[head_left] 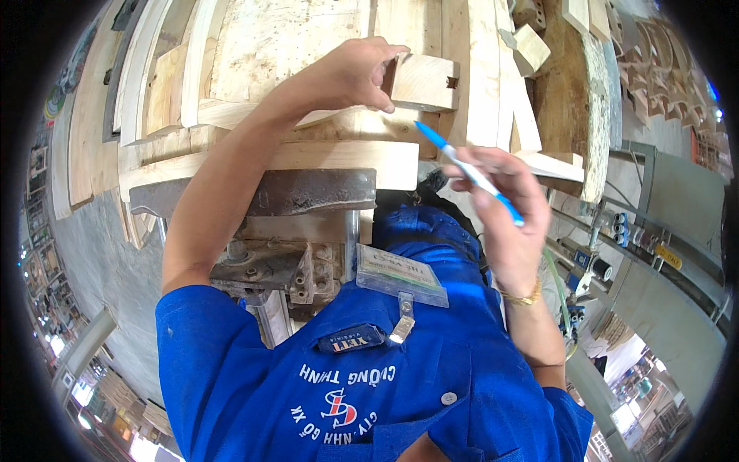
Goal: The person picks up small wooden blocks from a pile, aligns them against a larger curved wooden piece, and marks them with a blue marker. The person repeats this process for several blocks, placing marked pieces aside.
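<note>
The left hand [350, 73] reaches out to the far side and grips a small pale wooden block [422, 81], its fingers [389, 54] curled over the block's top edge and the thumb tucked against the near-left end, so the piece is pinched and steadied rather than lying free. The block sits at the far middle of the scene, resting on a stack of light wooden boards [339, 158] that lie across the table [292, 38]; a small dark notch shows on its right end. The right hand [500, 208] is raised nearer the body on the right, its fingers pressed together around a blue pen [469, 171], whose tip points up and left toward the block's lower right corner – close to the wood, though whether it touches cannot be told. No pen line can be made out on the faces of the block that show, so by the look of it any marking is barely begun or not yet started; the piece is held in place and the pen is poised, and that is as much as looks done. Below the boards a dark metal machine part [269, 192] juts toward the body, and more offcuts [531, 46] lie at the far right, apart from both hands
</note>
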{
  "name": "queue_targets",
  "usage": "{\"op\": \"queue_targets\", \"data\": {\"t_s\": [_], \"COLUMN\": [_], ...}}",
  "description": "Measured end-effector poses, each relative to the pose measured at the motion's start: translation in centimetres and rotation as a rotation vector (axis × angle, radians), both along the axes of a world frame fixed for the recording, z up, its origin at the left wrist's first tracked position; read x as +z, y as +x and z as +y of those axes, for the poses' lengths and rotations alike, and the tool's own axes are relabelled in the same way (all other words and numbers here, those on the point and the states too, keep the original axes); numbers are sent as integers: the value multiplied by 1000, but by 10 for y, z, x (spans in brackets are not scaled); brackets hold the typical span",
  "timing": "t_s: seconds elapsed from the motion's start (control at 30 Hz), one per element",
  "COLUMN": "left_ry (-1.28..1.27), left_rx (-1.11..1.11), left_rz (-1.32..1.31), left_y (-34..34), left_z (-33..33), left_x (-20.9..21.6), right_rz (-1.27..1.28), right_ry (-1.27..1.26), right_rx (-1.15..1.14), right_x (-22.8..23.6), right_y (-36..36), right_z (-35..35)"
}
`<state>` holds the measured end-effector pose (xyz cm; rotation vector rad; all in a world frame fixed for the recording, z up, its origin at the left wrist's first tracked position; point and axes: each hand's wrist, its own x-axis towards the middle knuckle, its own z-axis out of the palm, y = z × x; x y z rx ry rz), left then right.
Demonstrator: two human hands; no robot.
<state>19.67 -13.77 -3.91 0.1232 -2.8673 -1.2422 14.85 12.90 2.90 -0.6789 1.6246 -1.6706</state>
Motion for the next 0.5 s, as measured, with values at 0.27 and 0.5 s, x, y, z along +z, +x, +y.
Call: {"op": "queue_targets", "data": {"t_s": [0.27,0.5], "left_ry": [81,295], "left_rx": [123,374], "left_rz": [-102,-297], "left_y": [2,-10], "left_z": [23,26], "left_x": [10,20], "right_rz": [-195,-122], "right_ry": [-276,-206], "right_rx": [-56,-31], "right_x": [31,33], "right_y": [-78,-135], "right_z": [12,-64]}}
